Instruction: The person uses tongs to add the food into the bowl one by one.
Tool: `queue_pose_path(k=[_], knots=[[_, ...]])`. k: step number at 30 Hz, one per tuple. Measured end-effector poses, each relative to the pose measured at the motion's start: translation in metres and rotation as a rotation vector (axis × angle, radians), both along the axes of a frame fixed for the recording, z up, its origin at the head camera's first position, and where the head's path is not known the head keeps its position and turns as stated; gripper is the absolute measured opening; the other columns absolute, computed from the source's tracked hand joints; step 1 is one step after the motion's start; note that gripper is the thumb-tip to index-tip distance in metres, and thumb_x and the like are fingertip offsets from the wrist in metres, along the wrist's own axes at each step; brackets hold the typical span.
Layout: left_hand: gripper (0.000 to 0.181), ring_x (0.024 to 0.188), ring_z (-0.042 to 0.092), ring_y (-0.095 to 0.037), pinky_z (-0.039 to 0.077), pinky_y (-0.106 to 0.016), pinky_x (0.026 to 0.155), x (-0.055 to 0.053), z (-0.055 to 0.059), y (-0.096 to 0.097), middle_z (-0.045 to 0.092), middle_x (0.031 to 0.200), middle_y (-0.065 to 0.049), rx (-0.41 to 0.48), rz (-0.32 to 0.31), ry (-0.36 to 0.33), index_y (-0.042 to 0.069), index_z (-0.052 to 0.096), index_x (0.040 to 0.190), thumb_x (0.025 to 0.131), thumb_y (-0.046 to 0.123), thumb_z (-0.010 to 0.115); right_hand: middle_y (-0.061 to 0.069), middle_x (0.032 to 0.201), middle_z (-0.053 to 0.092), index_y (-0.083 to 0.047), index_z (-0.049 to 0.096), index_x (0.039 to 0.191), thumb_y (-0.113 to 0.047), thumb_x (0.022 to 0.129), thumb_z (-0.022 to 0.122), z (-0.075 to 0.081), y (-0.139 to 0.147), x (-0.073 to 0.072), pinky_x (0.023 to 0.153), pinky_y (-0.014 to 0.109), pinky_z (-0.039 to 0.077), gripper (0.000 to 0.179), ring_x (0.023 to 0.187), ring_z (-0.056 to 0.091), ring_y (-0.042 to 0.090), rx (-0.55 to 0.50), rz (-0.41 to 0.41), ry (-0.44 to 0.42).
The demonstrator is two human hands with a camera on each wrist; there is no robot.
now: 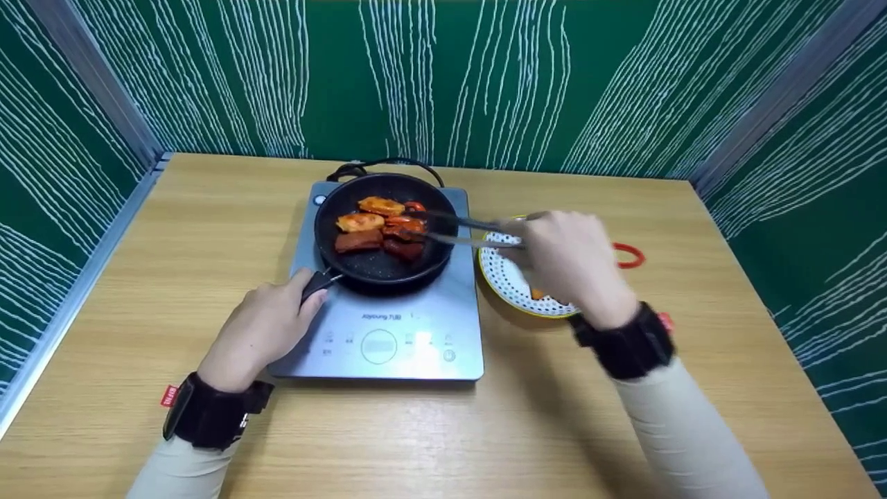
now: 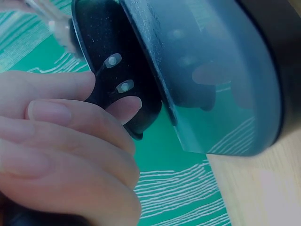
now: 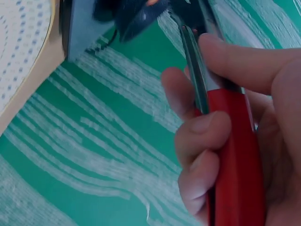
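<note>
A black frying pan (image 1: 353,262) sits on an induction cooker (image 1: 433,298). My left hand (image 1: 260,329) grips its handle (image 1: 319,284), the fingers (image 2: 70,127) curled round it in the left wrist view. Inside the pan lie orange-brown pieces like chicken wings (image 1: 360,222), dark reddish-brown slabs (image 1: 358,240) and glossy red pieces (image 1: 414,206). My right hand (image 1: 572,263), blurred, holds metal tongs (image 1: 478,242) with red handles (image 3: 237,155). The tongs' ends reach over the red food at the pan's right side; whether they pinch a piece I cannot tell.
Right of the cooker stands a dotted white plate (image 1: 509,281) with a yellow rim, partly under my right hand, with some orange food (image 1: 537,294) on it. A black cord (image 1: 405,161) loops behind the pan. Green patterned panels (image 1: 485,83) enclose the wooden table (image 1: 208,229).
</note>
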State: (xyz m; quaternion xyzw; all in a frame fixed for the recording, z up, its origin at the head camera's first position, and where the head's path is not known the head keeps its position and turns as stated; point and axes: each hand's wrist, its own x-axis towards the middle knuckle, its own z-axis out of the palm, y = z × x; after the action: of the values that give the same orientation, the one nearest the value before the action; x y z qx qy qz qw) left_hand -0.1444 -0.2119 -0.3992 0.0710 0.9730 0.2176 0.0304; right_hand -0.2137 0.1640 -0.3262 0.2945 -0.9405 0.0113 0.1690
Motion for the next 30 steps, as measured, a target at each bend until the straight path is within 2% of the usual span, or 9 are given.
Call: queue_pose_path(k=[7,15,21,30], knots=[[0.027,0.072,0.055,-0.029,0.039,-0.039,0.061,-0.001,0.001,0.002,0.054,0.08,-0.013,-0.001,0.008,-0.023,0.007,0.057,0.12,0.114,0.033,0.051,0.0,0.072,0.066,-0.019,0.078,0.125,-0.03,0.097,0.079,0.002,0.077,0.011,0.046,0.035,0.034,0.03,0.055,0.052,0.018,-0.085,-0.149,-0.075],[0.028,0.071,0.054,-0.028,0.038,-0.039,0.061,0.0,0.0,0.0,0.052,0.079,-0.011,-0.002,0.001,-0.015,0.007,0.056,0.12,0.114,0.034,0.051,0.0,0.064,0.058,-0.011,0.076,0.126,-0.032,0.095,0.081,-0.025,0.143,0.025,0.047,0.034,0.03,0.038,0.053,0.047,0.02,-0.087,-0.32,-0.133],[0.029,0.068,0.053,-0.028,0.037,-0.039,0.059,0.001,-0.001,-0.001,0.05,0.077,-0.009,0.0,-0.008,0.005,0.006,0.055,0.119,0.114,0.035,0.051,0.004,0.066,0.059,-0.007,0.076,0.121,-0.028,0.092,0.084,-0.048,0.161,0.031,0.047,0.035,0.032,0.037,0.057,0.049,0.024,-0.095,-0.393,-0.185],[0.027,0.07,0.054,-0.029,0.039,-0.039,0.06,0.0,-0.001,0.0,0.052,0.078,-0.011,-0.007,0.005,-0.016,0.007,0.055,0.119,0.114,0.033,0.051,0.017,0.079,0.07,-0.003,0.074,0.124,-0.029,0.091,0.084,-0.061,0.164,0.035,0.048,0.038,0.037,0.043,0.061,0.053,0.03,-0.082,-0.45,-0.241]])
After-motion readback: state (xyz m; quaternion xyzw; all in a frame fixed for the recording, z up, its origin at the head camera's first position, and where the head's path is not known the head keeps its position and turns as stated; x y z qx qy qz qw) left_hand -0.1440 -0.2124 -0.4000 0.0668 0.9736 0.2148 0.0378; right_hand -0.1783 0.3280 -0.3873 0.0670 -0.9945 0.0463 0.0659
